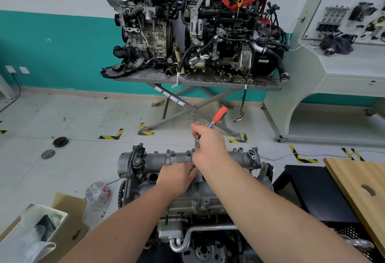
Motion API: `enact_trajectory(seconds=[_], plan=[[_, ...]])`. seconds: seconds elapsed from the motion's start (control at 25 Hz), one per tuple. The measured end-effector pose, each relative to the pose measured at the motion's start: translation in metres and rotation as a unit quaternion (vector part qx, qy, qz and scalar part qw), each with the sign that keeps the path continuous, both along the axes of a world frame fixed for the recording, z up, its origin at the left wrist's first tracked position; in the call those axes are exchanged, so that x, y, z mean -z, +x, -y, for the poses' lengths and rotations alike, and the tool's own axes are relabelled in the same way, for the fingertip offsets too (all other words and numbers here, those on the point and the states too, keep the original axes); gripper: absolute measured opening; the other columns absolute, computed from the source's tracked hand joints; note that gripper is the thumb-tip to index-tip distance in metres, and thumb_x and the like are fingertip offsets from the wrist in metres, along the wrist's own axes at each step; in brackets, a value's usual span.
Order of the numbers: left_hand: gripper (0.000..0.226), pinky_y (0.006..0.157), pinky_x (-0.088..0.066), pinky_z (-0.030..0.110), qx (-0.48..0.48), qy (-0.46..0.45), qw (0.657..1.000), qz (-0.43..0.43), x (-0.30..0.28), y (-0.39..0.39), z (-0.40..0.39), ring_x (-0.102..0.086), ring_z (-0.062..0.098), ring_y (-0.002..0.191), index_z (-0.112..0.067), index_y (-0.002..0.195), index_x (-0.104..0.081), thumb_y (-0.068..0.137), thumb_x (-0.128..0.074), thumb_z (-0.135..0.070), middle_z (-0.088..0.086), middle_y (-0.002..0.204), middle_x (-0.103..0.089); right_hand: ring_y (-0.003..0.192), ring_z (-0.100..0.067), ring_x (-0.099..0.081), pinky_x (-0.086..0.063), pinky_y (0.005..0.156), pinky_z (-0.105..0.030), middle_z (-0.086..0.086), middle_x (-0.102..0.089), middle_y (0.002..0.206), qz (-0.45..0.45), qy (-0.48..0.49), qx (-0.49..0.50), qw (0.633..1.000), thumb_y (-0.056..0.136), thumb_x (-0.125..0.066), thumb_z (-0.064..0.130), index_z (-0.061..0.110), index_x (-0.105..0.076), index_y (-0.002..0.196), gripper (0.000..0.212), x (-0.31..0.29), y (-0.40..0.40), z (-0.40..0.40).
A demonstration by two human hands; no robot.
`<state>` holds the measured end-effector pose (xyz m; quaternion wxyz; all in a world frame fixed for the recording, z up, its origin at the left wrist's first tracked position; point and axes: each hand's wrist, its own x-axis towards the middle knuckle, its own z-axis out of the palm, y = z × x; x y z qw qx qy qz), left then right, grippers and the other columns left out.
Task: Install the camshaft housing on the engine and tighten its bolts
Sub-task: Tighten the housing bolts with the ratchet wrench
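Observation:
The grey camshaft housing (166, 158) lies across the top of the engine (200, 202) in front of me, with several bolt heads along its far edge. My right hand (208, 144) grips the head end of a ratchet wrench (218, 117) with an orange handle that points up and away. The wrench's socket stands over a bolt (193, 150) on the far edge, mostly hidden by my fingers. My left hand (177, 176) rests on the middle of the housing, fingers curled down onto it beside my right wrist.
A timing sprocket and chain (125, 171) sit at the engine's left end. An open cardboard box (41, 227) and a plastic bag (98, 193) lie on the floor at left. A wooden board (358, 190) leans at right. Two engines stand on a metal stand (195, 79) behind.

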<state>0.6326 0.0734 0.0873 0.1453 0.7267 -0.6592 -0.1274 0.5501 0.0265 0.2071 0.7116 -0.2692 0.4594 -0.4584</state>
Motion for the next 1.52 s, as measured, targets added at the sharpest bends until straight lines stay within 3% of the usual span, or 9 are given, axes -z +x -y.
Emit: enact_trajectory(seconds=[0.28, 0.64, 0.76, 0.88, 1.0, 1.08, 1.2, 1.36, 1.52], plan=[[0.039, 0.071, -0.034, 0.036, -0.003, 0.028, 0.999, 0.014, 0.002, -0.001, 0.004, -0.064, 0.022, 0.095, -0.032, 0.076, -0.045, 0.102, -0.029, -0.055, -0.002, 0.096, -0.070, 0.048, -0.013, -0.059, -0.039, 0.063, -0.031, 0.007, -0.053, 0.053, -0.016, 0.049, -0.191, 0.980, 0.095, -0.053, 0.018, 0.018, -0.050, 0.074, 0.021, -0.019, -0.022, 0.017], [0.041, 0.066, -0.035, 0.035, 0.004, 0.024, 1.000, 0.015, 0.006, 0.000, 0.005, -0.063, 0.023, 0.086, -0.030, 0.071, -0.036, 0.104, -0.026, -0.053, -0.008, 0.077, -0.055, 0.055, -0.016, -0.051, -0.040, 0.056, -0.025, 0.006, -0.052, 0.041, 0.070, 0.089, 0.123, 0.986, 0.106, -0.043, 0.022, 0.013, -0.047, 0.088, 0.021, -0.019, -0.006, 0.011], [0.039, 0.069, -0.039, 0.035, -0.007, 0.026, 0.999, 0.024, 0.006, 0.001, 0.006, -0.064, 0.023, 0.087, -0.030, 0.082, -0.046, 0.104, -0.025, -0.055, -0.005, 0.087, -0.066, 0.064, -0.016, -0.057, -0.045, 0.053, -0.023, 0.002, -0.062, 0.058, 0.097, 0.046, 0.021, 0.994, 0.103, -0.051, 0.016, 0.015, -0.050, 0.090, 0.013, -0.012, -0.014, 0.004], [0.043, 0.069, -0.036, 0.035, -0.022, 0.029, 0.999, 0.027, 0.008, 0.001, 0.006, -0.065, 0.025, 0.088, -0.026, 0.075, -0.043, 0.104, -0.026, -0.053, 0.000, 0.089, -0.069, 0.084, -0.019, -0.062, -0.050, 0.072, -0.026, -0.005, -0.072, 0.084, 0.150, -0.038, -0.156, 0.976, 0.095, -0.055, -0.004, 0.018, -0.056, 0.072, 0.032, 0.006, -0.026, -0.003], [0.044, 0.069, -0.035, 0.035, -0.040, 0.035, 0.999, 0.009, 0.006, 0.001, 0.006, -0.065, 0.028, 0.089, -0.025, 0.067, -0.035, 0.104, -0.032, -0.050, 0.003, 0.090, -0.070, 0.103, -0.017, -0.068, -0.054, 0.092, -0.028, 0.000, -0.075, 0.109, 0.023, -0.226, -0.202, 0.953, 0.092, -0.060, -0.005, 0.021, -0.071, 0.078, 0.032, 0.023, -0.030, -0.008], [0.040, 0.068, -0.034, 0.035, -0.047, 0.034, 0.998, -0.004, 0.005, 0.002, 0.006, -0.065, 0.027, 0.090, -0.025, 0.069, -0.037, 0.103, -0.034, -0.047, 0.002, 0.092, -0.069, 0.117, -0.014, -0.063, -0.050, 0.102, -0.032, 0.003, -0.070, 0.122, -0.160, -0.447, -0.150, 0.867, 0.091, -0.066, 0.003, 0.023, -0.077, 0.092, 0.022, 0.031, -0.031, -0.005], [0.037, 0.068, -0.034, 0.036, -0.055, 0.044, 0.997, -0.016, 0.002, 0.000, 0.006, -0.065, 0.029, 0.089, -0.026, 0.067, -0.033, 0.101, -0.036, -0.041, 0.002, 0.090, -0.068, 0.130, -0.030, -0.053, -0.046, 0.103, -0.046, -0.009, -0.060, 0.138, -0.336, -0.700, -0.144, 0.613, 0.086, -0.072, 0.000, 0.012, -0.076, 0.100, 0.019, 0.034, -0.036, 0.012], [0.018, 0.067, -0.032, 0.036, -0.052, 0.059, 0.997, 0.003, 0.002, 0.000, 0.007, -0.064, 0.033, 0.089, -0.021, 0.083, -0.036, 0.096, -0.035, -0.033, 0.008, 0.095, -0.068, 0.133, -0.036, -0.051, -0.045, 0.101, -0.047, -0.012, -0.061, 0.137, -0.413, -0.794, -0.188, 0.405, 0.086, -0.053, 0.003, 0.010, -0.070, 0.091, 0.019, 0.013, -0.043, 0.025], [0.028, 0.072, -0.046, 0.038, -0.040, 0.012, 0.999, -0.012, 0.008, 0.000, 0.008, -0.065, 0.032, 0.088, -0.015, 0.114, -0.050, 0.098, -0.040, -0.035, 0.002, 0.093, -0.067, 0.113, -0.034, -0.063, -0.046, 0.099, -0.044, -0.013, -0.069, 0.109, -0.470, -0.792, -0.274, 0.277, 0.082, -0.050, 0.008, 0.008, -0.066, 0.088, 0.017, -0.017, -0.044, 0.024]])
